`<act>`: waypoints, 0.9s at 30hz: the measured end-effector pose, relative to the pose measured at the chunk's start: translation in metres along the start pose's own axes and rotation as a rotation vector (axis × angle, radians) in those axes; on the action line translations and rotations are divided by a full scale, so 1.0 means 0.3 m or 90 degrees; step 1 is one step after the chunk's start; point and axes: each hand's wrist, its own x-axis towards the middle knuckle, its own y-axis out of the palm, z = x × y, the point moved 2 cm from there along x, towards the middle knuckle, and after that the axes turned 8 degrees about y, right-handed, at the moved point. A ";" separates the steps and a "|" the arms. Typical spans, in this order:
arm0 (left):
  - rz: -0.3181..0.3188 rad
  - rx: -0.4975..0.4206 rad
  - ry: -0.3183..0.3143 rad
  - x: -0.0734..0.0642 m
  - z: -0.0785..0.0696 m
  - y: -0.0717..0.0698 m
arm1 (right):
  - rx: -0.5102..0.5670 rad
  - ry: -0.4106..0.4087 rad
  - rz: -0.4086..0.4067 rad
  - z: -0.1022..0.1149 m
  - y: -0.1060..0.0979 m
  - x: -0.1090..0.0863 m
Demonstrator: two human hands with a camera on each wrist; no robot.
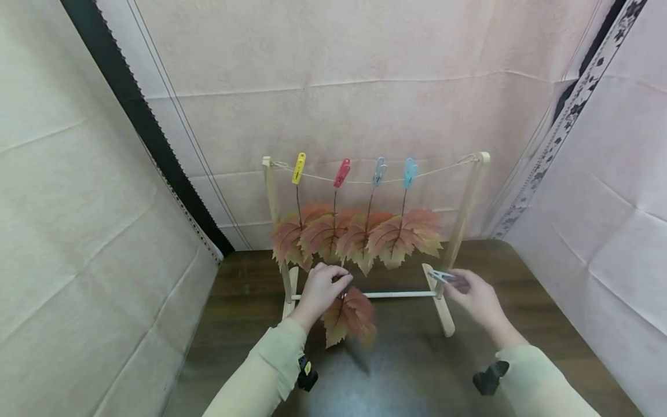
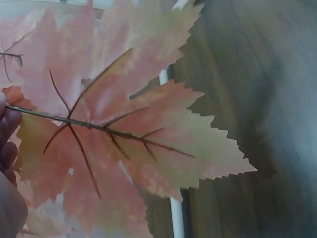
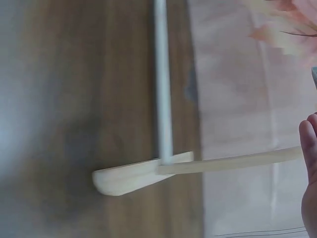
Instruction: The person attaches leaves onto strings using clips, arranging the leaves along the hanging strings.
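My left hand point(image 1: 324, 288) pinches the thin stem of an artificial maple leaf point(image 1: 350, 317), which hangs below the fingers in front of the rack. Up close in the left wrist view, the leaf point(image 2: 124, 129) is pink-orange with dark veins and greenish-yellow tips. My right hand point(image 1: 475, 296) holds a grey-blue clothespin point(image 1: 442, 277) near the rack's right post. In the right wrist view only the edge of that hand point(image 3: 309, 163) shows. Behind the hands, a string point(image 1: 318, 177) carries a yellow clothespin point(image 1: 299, 168), a red one point(image 1: 341, 173) and two bluish ones point(image 1: 410, 172), each with a similar leaf below.
The wooden rack has a left post point(image 1: 272, 194), a right post point(image 1: 467, 217), feet point(image 1: 440, 307) and a white lower bar point(image 1: 398, 294). It stands on a dark wooden table point(image 1: 396, 365). Pale cloth point(image 1: 333, 116) hangs behind and at both sides.
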 end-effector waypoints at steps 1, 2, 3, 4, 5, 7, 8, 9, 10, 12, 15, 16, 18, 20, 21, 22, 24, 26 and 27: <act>-0.007 -0.001 0.000 0.007 -0.005 0.001 | 0.000 -0.001 -0.010 0.011 -0.012 0.010; -0.014 -0.001 0.005 0.014 -0.011 0.002 | -0.001 -0.005 -0.021 0.022 -0.024 0.020; -0.019 0.002 0.010 0.021 -0.017 0.004 | -0.004 -0.010 -0.034 0.032 -0.036 0.029; -0.024 0.004 0.017 0.027 -0.025 0.004 | -0.009 -0.014 -0.046 0.043 -0.047 0.038; -0.030 0.006 0.026 0.035 -0.032 0.004 | -0.015 -0.021 -0.059 0.054 -0.059 0.047; -0.040 0.012 0.034 0.048 -0.048 0.005 | -0.021 -0.031 -0.082 0.076 -0.082 0.063; -0.045 0.016 0.039 0.055 -0.056 0.005 | -0.024 -0.037 -0.092 0.088 -0.093 0.071; -0.050 0.016 0.041 0.061 -0.065 0.005 | -0.023 -0.042 -0.100 0.099 -0.104 0.078; -0.053 0.015 0.044 0.066 -0.074 0.006 | -0.019 -0.047 -0.107 0.111 -0.115 0.084; -0.056 0.010 0.047 0.079 -0.092 0.009 | -0.016 -0.055 -0.122 0.137 -0.140 0.093; -0.055 0.001 0.055 0.093 -0.115 0.014 | -0.008 -0.054 -0.133 0.175 -0.169 0.105; -0.055 0.000 0.058 0.097 -0.122 0.016 | -0.004 -0.049 -0.134 0.188 -0.178 0.108; -0.057 0.003 0.062 0.107 -0.133 0.019 | 0.003 -0.034 -0.137 0.209 -0.193 0.116; -0.061 0.003 0.061 0.115 -0.146 0.017 | 0.014 -0.022 -0.144 0.229 -0.204 0.125; -0.061 0.002 0.058 0.120 -0.153 0.016 | 0.018 -0.016 -0.148 0.238 -0.210 0.129; -0.061 0.000 0.056 0.125 -0.159 0.015 | 0.021 -0.012 -0.153 0.247 -0.215 0.134; -0.061 -0.010 0.048 0.134 -0.174 0.011 | 0.024 -0.013 -0.167 0.264 -0.224 0.145; -0.060 -0.022 0.033 0.144 -0.185 0.009 | 0.029 -0.022 -0.177 0.284 -0.230 0.156; -0.063 -0.026 0.030 0.149 -0.190 0.008 | 0.029 -0.029 -0.180 0.294 -0.234 0.162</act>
